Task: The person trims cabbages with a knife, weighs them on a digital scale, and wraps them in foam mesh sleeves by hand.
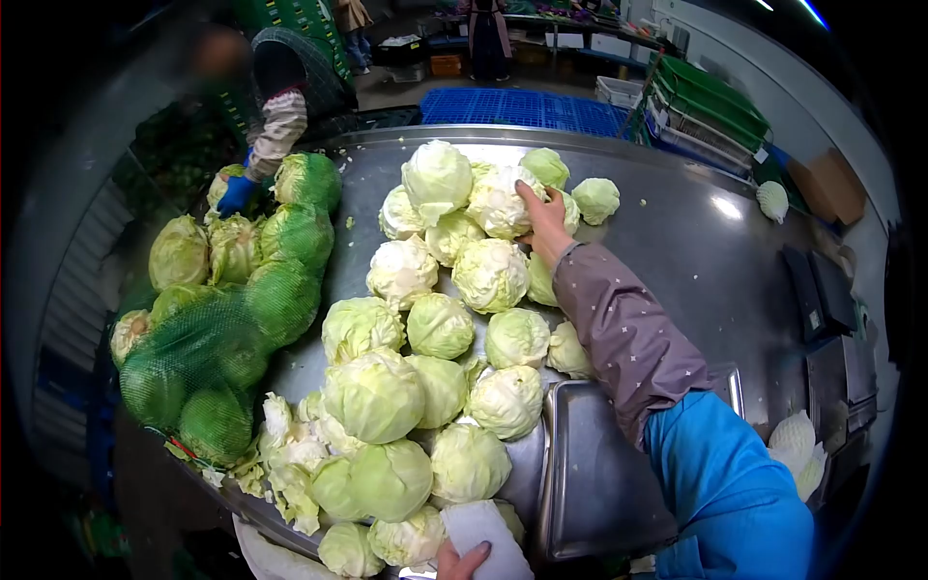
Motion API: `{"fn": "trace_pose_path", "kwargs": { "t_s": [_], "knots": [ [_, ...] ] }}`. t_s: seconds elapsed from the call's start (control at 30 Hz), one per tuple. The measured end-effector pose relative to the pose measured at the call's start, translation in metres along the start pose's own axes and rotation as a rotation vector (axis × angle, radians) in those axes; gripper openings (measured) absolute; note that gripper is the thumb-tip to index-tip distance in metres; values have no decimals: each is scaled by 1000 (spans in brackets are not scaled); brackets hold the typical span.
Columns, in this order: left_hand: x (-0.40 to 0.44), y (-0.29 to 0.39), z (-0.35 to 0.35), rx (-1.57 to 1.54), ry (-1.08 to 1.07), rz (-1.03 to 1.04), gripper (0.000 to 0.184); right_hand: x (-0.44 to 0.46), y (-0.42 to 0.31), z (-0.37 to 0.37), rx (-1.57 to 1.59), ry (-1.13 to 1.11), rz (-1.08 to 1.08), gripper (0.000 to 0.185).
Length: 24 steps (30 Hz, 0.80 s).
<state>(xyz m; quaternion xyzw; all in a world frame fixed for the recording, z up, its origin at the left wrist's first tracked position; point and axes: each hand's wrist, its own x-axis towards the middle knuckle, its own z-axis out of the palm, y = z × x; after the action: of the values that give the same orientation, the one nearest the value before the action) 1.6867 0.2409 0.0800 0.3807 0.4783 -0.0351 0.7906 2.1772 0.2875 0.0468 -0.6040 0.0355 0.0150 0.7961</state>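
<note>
My right hand reaches to the far part of the pile, its fingers curved against the side of a pale cabbage. At the bottom edge, my left hand pinches a flat, pale grey, rectangular piece with the thumb on top; its exact kind is unclear. Around that piece lie a trimmed cabbage and a larger green cabbage. Several more cabbages run in a heap along the metal table.
Green net sacks of cabbages line the left edge, where a co-worker's blue-gloved hand touches cabbages. Loose leaves lie at the near left. A metal tray sits beside my right arm. Green crates stand behind the table.
</note>
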Motion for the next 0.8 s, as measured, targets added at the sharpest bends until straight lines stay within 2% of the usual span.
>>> {"fn": "trace_pose_path", "kwargs": {
  "t_s": [0.03,0.1,0.17,0.23,0.3,0.37,0.4,0.43,0.47,0.5,0.57,0.63,0.77,0.8],
  "knots": [
    [-5,5,4,48,50,-27,61,-15,-16,-1,7,-8,-2,75],
    [-7,-3,2,89,101,-52,64,-40,-47,-11,166,-39,168,78],
    [0,-25,-11,-195,-100,72,66,-20,-45,-35,249,-112,177,77],
    [-9,-23,-4,-188,-95,93,64,-30,-66,-60,282,-364,284,69],
    [-17,-23,2,-177,-99,107,62,-72,-98,-92,227,-386,388,60],
    [-22,-27,3,-255,-199,116,63,-110,-116,-132,256,-484,416,61],
    [-26,-27,5,-250,-206,101,63,-127,-122,-151,265,-451,491,61],
    [-30,-25,8,-203,-203,85,71,-144,-124,-171,277,-413,570,62],
    [-34,-26,12,-158,-199,68,80,-157,-117,-193,393,-549,587,62],
    [-35,-31,15,-154,-199,48,80,-182,-127,-206,434,-535,657,61],
    [-33,-43,22,-268,-293,230,40,-215,-127,-237,426,-524,684,60],
    [-41,-52,24,-236,-288,213,39,-238,-125,-265,430,-516,731,59],
    [-59,-64,29,-253,-300,204,35,-267,-125,-296,276,-492,673,56],
    [-63,-66,31,-262,-334,205,33,-274,-128,-299,69,-448,546,52]
  ]
}}
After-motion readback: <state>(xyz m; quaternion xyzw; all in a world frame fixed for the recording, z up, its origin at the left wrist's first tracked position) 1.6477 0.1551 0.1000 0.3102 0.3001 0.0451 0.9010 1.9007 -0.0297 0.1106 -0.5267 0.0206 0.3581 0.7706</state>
